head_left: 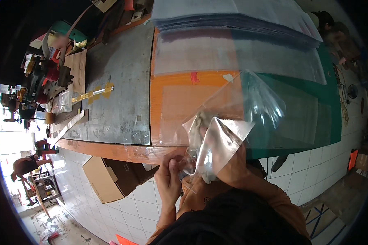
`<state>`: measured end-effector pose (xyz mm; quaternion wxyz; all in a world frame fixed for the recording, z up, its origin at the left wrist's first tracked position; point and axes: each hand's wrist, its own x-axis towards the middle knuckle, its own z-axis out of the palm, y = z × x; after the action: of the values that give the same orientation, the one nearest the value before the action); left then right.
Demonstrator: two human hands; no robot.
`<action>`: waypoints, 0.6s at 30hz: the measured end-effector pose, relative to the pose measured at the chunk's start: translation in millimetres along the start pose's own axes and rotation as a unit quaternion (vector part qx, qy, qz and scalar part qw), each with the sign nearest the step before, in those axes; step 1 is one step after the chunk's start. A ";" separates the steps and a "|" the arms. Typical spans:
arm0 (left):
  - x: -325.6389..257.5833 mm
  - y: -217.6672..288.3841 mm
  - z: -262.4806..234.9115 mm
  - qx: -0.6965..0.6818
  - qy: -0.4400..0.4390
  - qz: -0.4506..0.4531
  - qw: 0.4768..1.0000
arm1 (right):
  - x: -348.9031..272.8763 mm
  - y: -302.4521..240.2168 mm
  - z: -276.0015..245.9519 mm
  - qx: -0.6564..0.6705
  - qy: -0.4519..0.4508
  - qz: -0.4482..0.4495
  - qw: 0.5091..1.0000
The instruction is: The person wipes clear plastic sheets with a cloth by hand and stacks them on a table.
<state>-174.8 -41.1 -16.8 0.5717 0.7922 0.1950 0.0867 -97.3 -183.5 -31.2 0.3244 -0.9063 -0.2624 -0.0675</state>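
A: Head view: the clear plastic bag (229, 122) is up off the desk (118, 102), held at its near edge, mouth crumpled around something pale inside; I cannot tell what it is.

B: And the hands?

A: The left hand (169, 175) has its grip pressed together, pinching the bag's lower edge at about seven o'clock from the bag. The right hand (229, 163) sits behind the film at six o'clock; its grip I cannot tell.

B: How far along?

A: I'd judge mid-way: one bag is open and being handled, unsealed. The stack of plastic sheets (237, 16) at twelve o'clock looks untouched. A cardboard box (104, 177) stands on the floor at eight o'clock.
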 end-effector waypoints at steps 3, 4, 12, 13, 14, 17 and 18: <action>2.8 6.2 3.5 0.095 0.025 -0.019 0.995 | 2.1 -10.9 -7.3 -0.022 0.019 -0.034 0.999; 4.3 4.7 4.9 0.106 0.032 -0.007 0.994 | 2.0 -10.8 -7.4 -0.043 0.023 -0.046 0.998; 9.9 5.4 -36.3 0.130 -0.061 -0.047 0.988 | 22.8 34.3 -34.7 -0.126 0.047 0.069 0.989; 11.6 13.3 -40.7 0.124 -0.063 -0.082 0.987 | 23.1 44.0 -40.7 -0.134 0.056 0.090 0.985; 11.4 5.9 -45.5 0.133 -0.043 -0.043 0.989 | 23.3 54.4 -47.2 -0.152 0.075 0.106 0.980; 20.2 3.8 -59.6 0.155 -0.038 -0.018 0.987 | 18.5 83.8 -68.0 -0.204 0.120 0.165 0.957; 24.5 9.2 -62.5 0.157 -0.036 -0.039 0.986 | 16.3 92.7 -72.8 -0.220 0.128 0.188 0.949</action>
<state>-173.1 20.9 10.5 0.4501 0.8664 0.2162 0.0036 -31.7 -282.2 -20.9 0.1548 -0.9717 -0.0218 -0.1771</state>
